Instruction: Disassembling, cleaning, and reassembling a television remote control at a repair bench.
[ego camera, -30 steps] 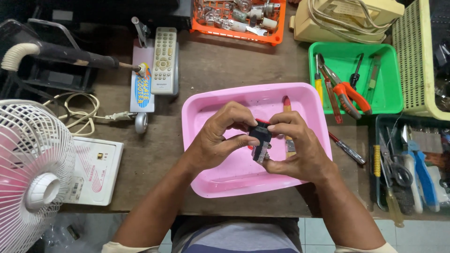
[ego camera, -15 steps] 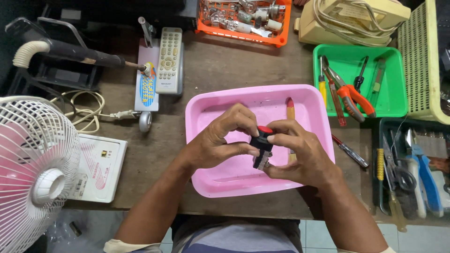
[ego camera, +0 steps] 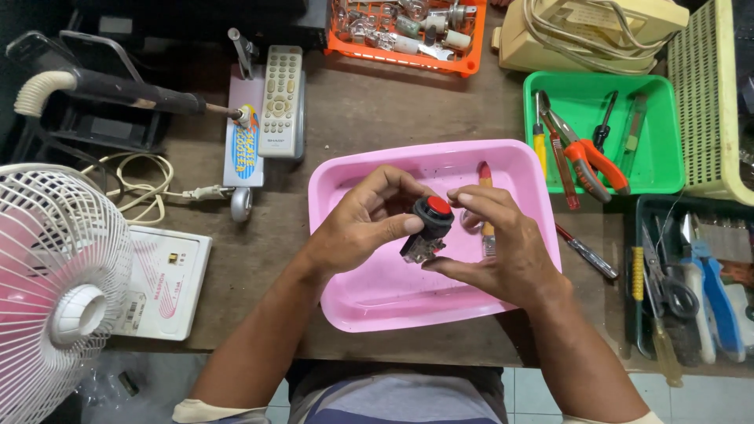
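Both my hands hold a small black push-button switch (ego camera: pixel 426 226) with a red cap over a pink plastic tray (ego camera: pixel 377 302). My left hand (ego camera: pixel 363 224) pinches the switch's black collar from the left. From the right and below, my right hand (ego camera: pixel 493 247) cups its clear lower body, fingers curled above the red cap. A screwdriver with a red-orange handle (ego camera: pixel 486 174) lies in the tray behind my right hand, its shaft partly hidden.
A green tray (ego camera: pixel 656 169) with pliers and screwdrivers sits at right, a dark bin of tools (ego camera: pixel 691 290) below it. A white fan (ego camera: pixel 55 290) stands at left, a remote control (ego camera: pixel 281 102) and soldering iron (ego camera: pixel 118 90) behind. An orange tray of parts (ego camera: pixel 404 35) is at the back.
The switch has been turned, so its red cap now faces up and its body shows. My fingers have opened away from it a little.
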